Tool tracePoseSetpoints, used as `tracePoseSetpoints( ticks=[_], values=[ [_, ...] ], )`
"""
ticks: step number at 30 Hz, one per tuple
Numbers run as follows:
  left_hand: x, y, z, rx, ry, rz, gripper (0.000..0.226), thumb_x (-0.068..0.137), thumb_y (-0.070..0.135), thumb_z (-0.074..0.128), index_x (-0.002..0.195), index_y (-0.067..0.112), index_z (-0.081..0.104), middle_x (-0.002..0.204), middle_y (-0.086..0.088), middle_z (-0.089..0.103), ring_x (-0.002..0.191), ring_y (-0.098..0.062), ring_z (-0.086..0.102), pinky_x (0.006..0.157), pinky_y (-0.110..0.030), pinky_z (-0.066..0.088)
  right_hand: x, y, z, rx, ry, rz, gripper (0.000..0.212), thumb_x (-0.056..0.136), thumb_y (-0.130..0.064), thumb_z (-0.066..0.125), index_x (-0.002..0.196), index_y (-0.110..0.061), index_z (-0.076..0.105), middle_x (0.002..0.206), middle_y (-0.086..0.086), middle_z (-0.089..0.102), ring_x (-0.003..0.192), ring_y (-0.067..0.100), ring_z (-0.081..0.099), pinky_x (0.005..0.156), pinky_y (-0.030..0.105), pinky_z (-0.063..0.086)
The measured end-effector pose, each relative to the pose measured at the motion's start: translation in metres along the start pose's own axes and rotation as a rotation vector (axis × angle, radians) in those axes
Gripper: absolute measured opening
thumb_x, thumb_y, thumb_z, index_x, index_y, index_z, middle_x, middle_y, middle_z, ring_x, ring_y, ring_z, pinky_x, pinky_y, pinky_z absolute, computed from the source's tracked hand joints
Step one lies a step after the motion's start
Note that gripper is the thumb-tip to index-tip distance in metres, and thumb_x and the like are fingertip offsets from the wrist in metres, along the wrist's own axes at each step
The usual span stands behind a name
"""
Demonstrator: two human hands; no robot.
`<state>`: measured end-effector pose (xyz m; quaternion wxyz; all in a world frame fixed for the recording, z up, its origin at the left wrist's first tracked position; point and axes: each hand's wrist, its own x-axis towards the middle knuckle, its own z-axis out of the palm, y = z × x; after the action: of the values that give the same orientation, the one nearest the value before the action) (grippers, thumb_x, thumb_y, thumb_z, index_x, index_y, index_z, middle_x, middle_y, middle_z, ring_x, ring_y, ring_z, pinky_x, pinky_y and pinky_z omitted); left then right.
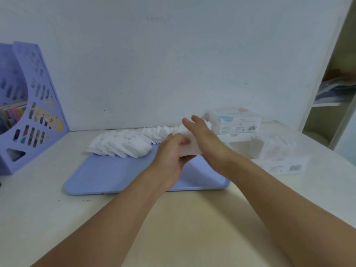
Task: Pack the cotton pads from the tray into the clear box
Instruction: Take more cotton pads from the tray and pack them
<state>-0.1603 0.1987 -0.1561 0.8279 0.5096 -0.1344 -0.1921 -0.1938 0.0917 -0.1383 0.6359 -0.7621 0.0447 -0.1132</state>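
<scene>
A lavender tray [115,176] lies on the table with a long row of white cotton pads [123,143] fanned along its far edge. Over the tray's right half I hold a thick stack of pads [189,147] between both hands. My left hand [171,151] grips the stack from the left with curled fingers. My right hand [202,132] lies flat against its right side, fingers straight. The clear box [277,151] sits to the right of the tray with some pads inside it.
A second clear pad box [237,122] with a printed label stands behind against the wall. A purple file holder [28,105] full of books stands at far left. A shelf unit [331,97] rises at right. The cream tabletop [192,218] stretches in front of the tray.
</scene>
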Motion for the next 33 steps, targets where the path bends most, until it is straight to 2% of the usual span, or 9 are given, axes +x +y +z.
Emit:
tracePoseSetpoints(
  ticks=[2, 5, 7, 11, 17, 21, 26, 30, 33],
  values=[
    [-0.003, -0.003, 0.003, 0.030, -0.053, 0.007, 0.023, 0.095, 0.009, 0.044, 0.093, 0.006, 0.067, 0.098, -0.011, 0.073, 0.089, -0.018, 0.070, 0.077, -0.032, 0.055, -0.002, 0.002, 0.007, 0.013, -0.029, 0.029, 0.079, 0.093, -0.063, 0.056, 0.158, -0.038, 0.020, 0.137, -0.011, 0.048, 0.107, -0.003, 0.058, 0.069, 0.010, 0.054],
    [-0.001, -0.003, 0.005, 0.016, -0.048, 0.055, 0.031, 0.097, 0.011, 0.043, 0.091, 0.009, 0.073, 0.100, -0.009, 0.077, 0.094, -0.022, 0.071, 0.078, -0.035, 0.053, -0.004, -0.003, -0.017, -0.001, -0.121, 0.031, 0.086, 0.084, -0.050, 0.076, 0.154, -0.026, 0.033, 0.138, 0.000, 0.060, 0.114, 0.014, 0.067, 0.095, 0.031, 0.057],
    [0.002, -0.002, 0.004, -0.007, -0.054, 0.061, 0.034, 0.093, 0.007, 0.043, 0.091, 0.012, 0.076, 0.093, -0.005, 0.077, 0.086, -0.019, 0.071, 0.066, -0.030, 0.056, -0.005, -0.010, -0.039, -0.082, -0.189, -0.017, 0.060, 0.086, -0.028, 0.082, 0.138, -0.015, 0.055, 0.123, 0.008, 0.071, 0.108, 0.020, 0.072, 0.092, 0.039, 0.060],
    [0.005, -0.014, 0.013, 0.130, -0.062, 0.007, 0.030, 0.100, 0.017, 0.045, 0.124, 0.010, 0.062, 0.110, -0.010, 0.066, 0.087, -0.019, 0.061, 0.063, -0.030, 0.051, -0.004, -0.015, -0.068, -0.191, -0.132, -0.060, 0.030, 0.086, -0.015, 0.081, 0.112, -0.005, 0.073, 0.105, 0.014, 0.076, 0.090, 0.024, 0.074, 0.070, 0.026, 0.058],
    [-0.006, -0.050, 0.013, 1.353, -0.375, 0.728, 0.062, 0.099, 0.050, 0.049, 0.154, 0.039, 0.022, 0.159, 0.014, 0.022, 0.141, -0.013, 0.029, 0.115, -0.033, 0.030, -0.004, -0.017, -0.144, -0.572, 0.313, 0.097, 0.039, 0.073, -0.026, 0.091, 0.103, -0.011, 0.071, 0.084, 0.010, 0.073, 0.053, 0.013, 0.066, 0.044, 0.019, 0.045],
    [-0.008, -0.055, 0.020, 1.466, -0.522, 0.741, 0.064, 0.096, 0.059, 0.039, 0.155, 0.041, 0.022, 0.164, 0.022, 0.014, 0.143, -0.017, 0.029, 0.115, -0.036, 0.033, 0.000, -0.008, -0.148, -0.752, 0.344, 0.169, 0.036, 0.064, -0.027, 0.096, 0.081, -0.012, 0.068, 0.071, 0.004, 0.072, 0.045, 0.012, 0.068, 0.037, 0.017, 0.043],
    [-0.006, -0.058, 0.018, 1.482, -0.509, 0.709, 0.059, 0.099, 0.049, 0.049, 0.153, 0.036, 0.030, 0.159, 0.018, 0.029, 0.140, -0.014, 0.035, 0.112, -0.040, 0.037, 0.011, 0.006, -0.141, -1.036, 0.444, 0.263, 0.060, 0.055, -0.036, 0.096, 0.100, -0.014, 0.063, 0.094, 0.004, 0.069, 0.084, 0.024, 0.070, 0.070, 0.032, 0.053],
    [-0.006, -0.059, 0.019, 1.477, -0.528, 0.699, 0.058, 0.099, 0.049, 0.051, 0.151, 0.039, 0.028, 0.159, 0.019, 0.026, 0.140, -0.012, 0.033, 0.112, -0.039, 0.037, 0.017, 0.016, -0.142, -1.066, 0.457, 0.311, 0.068, 0.055, -0.038, 0.096, 0.107, -0.013, 0.060, 0.106, 0.006, 0.067, 0.098, 0.027, 0.065, 0.074, 0.034, 0.051],
    [-0.005, -0.060, 0.018, 1.464, -0.529, 0.691, 0.060, 0.098, 0.053, 0.051, 0.151, 0.040, 0.025, 0.159, 0.020, 0.023, 0.141, -0.012, 0.032, 0.113, -0.040, 0.036, 0.023, 0.026, -0.139, -1.276, 0.475, 0.367, 0.089, 0.059, -0.050, 0.089, 0.129, -0.014, 0.048, 0.133, 0.011, 0.049, 0.128, 0.035, 0.042, 0.102, 0.047, 0.038]
  ],
)
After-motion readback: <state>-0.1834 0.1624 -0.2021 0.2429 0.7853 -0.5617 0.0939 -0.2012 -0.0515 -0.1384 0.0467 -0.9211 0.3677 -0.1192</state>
